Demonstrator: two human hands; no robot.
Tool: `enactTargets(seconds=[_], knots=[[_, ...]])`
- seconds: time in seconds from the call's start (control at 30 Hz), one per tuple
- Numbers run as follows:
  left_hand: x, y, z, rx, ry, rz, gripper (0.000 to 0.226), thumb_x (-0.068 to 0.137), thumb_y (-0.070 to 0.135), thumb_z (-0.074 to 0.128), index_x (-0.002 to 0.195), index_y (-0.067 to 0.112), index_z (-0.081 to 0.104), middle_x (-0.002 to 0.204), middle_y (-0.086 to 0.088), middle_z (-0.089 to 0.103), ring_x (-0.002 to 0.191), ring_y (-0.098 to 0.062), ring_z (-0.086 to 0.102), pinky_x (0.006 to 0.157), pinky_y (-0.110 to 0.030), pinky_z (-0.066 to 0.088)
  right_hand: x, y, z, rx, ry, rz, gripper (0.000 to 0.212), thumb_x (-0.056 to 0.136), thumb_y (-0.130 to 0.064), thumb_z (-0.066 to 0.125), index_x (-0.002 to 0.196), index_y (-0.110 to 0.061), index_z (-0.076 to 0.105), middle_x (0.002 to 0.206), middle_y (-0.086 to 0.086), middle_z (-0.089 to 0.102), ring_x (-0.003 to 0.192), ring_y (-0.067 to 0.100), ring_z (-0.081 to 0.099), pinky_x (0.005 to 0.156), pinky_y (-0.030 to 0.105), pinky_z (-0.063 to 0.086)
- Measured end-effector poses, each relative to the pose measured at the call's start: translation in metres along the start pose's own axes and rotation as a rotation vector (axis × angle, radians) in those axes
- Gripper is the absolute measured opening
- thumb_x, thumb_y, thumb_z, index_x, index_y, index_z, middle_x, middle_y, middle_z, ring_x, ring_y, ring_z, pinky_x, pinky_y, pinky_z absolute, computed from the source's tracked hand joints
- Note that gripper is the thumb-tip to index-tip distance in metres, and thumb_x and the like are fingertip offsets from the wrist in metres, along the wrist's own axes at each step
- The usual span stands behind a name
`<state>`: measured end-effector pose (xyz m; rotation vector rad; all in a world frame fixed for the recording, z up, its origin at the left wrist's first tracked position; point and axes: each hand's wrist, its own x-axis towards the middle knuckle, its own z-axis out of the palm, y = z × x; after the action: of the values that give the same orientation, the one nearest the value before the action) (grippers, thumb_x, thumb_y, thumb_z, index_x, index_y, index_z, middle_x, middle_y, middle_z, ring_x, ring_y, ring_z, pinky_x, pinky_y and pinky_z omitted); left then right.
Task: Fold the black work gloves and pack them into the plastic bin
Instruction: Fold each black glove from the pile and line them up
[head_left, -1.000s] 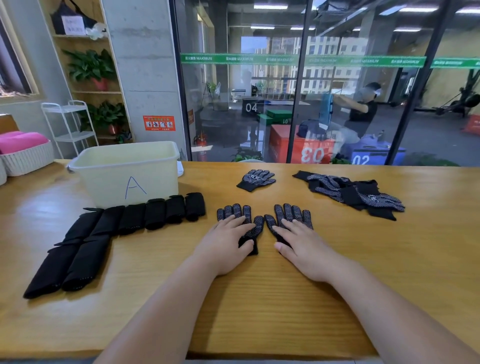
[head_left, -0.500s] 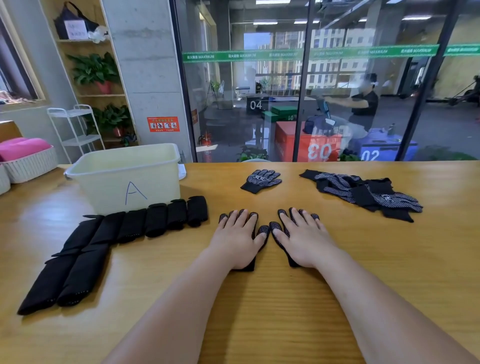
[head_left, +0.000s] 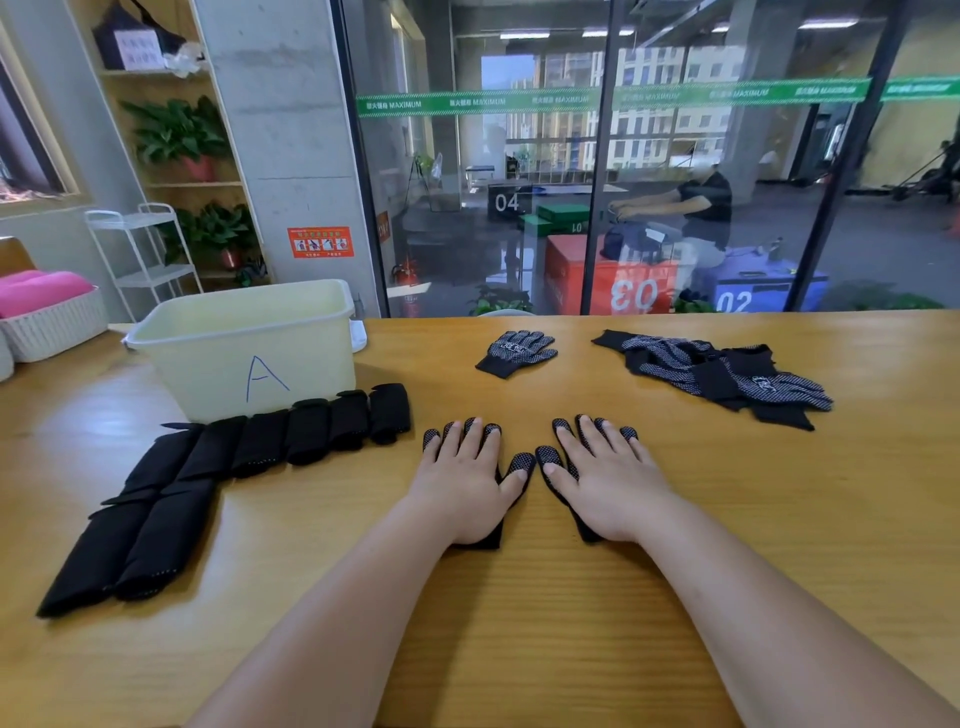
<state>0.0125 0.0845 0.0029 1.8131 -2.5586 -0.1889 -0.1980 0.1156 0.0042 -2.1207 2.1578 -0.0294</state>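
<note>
Setting: a wooden desk (head_left: 571, 634) stands against a glass wall (head_left: 519, 166). A pale plastic bin (head_left: 208, 374) marked "A" sits at its far left.
Arms: two bare forearms reach forward from the lower edge, right of the bin and nearer the camera.
Left grip (head_left: 460, 486): palm down, fingers straight and spread, pressed flat on a black dotted left glove (head_left: 521, 462). It pinches nothing.
Right grip (head_left: 608, 483): the same pose, farther right of the bin, flat on the right glove (head_left: 548, 457). Nothing is pinched, and the two thumbs are near but apart.
Gloves under the hands: side by side, thumbs turned inward, their dotted fingertips showing past the person's fingertips.
Folded gloves (head_left: 311, 436): a row of black bundles lies just before the bin's near wall, trailing toward the near left.
Single glove (head_left: 517, 353): flat on the desk, right of the bin, beyond the hands.
Loose heap (head_left: 717, 374): unfolded gloves, well right of the bin.
Bin contents: the bin's floor is hidden from this angle.
Basket (head_left: 52, 327): white, holding something pink, left of the bin.
</note>
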Motion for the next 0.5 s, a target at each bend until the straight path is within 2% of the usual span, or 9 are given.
enactTargets(seconds=[0.1,0.27,0.33,0.43,0.5], knots=[[-0.014,-0.002,0.004,-0.034,0.03,0.0,0.081,0.105,0.072,0.012,0.171,0.028,-0.002,0.179,0.002,-0.011,0.164,-0.022,-0.014,0.133,-0.05,-0.003,-0.017,0.001,0.002,0.025,0.009,-0.011,0.075,0.103,-0.074,0.006,0.168,-0.039,-0.006,0.177,-0.007,-0.014,0.163,0.019,-0.014,0.133,0.049,-0.002],[-0.036,-0.002,-0.004,-0.181,0.328,0.072,0.06,0.113,0.049,0.03,0.169,0.031,0.024,0.178,0.007,0.015,0.165,-0.018,0.002,0.134,-0.04,0.005,-0.045,0.002,-0.006,0.081,0.117,-0.075,0.069,0.107,-0.068,0.007,0.169,-0.04,0.005,0.176,-0.014,-0.009,0.163,0.012,-0.012,0.133,0.044,-0.003],[-0.044,-0.001,-0.004,-0.224,0.271,0.141,0.057,0.113,0.049,0.033,0.168,0.033,0.028,0.177,0.01,0.018,0.165,-0.015,0.006,0.134,-0.04,0.009,-0.055,0.0,-0.005,0.076,0.088,-0.115,0.068,0.106,-0.069,0.008,0.169,-0.041,0.005,0.175,-0.017,-0.01,0.162,0.009,-0.013,0.133,0.043,-0.003],[-0.048,0.0,0.005,-0.108,0.115,0.18,0.063,0.112,0.057,0.027,0.17,0.036,0.015,0.179,0.011,0.002,0.165,-0.014,-0.006,0.134,-0.042,0.002,-0.056,-0.003,0.001,0.041,0.0,-0.136,0.07,0.105,-0.071,0.009,0.168,-0.042,-0.002,0.174,-0.016,-0.017,0.161,0.009,-0.018,0.132,0.043,-0.005],[-0.045,0.001,0.007,-0.084,0.1,0.167,0.066,0.111,0.059,0.025,0.171,0.036,0.01,0.179,0.011,-0.003,0.164,-0.014,-0.01,0.134,-0.043,-0.001,-0.05,-0.005,0.002,0.048,0.001,-0.134,0.071,0.105,-0.072,0.009,0.168,-0.042,-0.003,0.174,-0.015,-0.017,0.161,0.009,-0.019,0.132,0.044,-0.005]])
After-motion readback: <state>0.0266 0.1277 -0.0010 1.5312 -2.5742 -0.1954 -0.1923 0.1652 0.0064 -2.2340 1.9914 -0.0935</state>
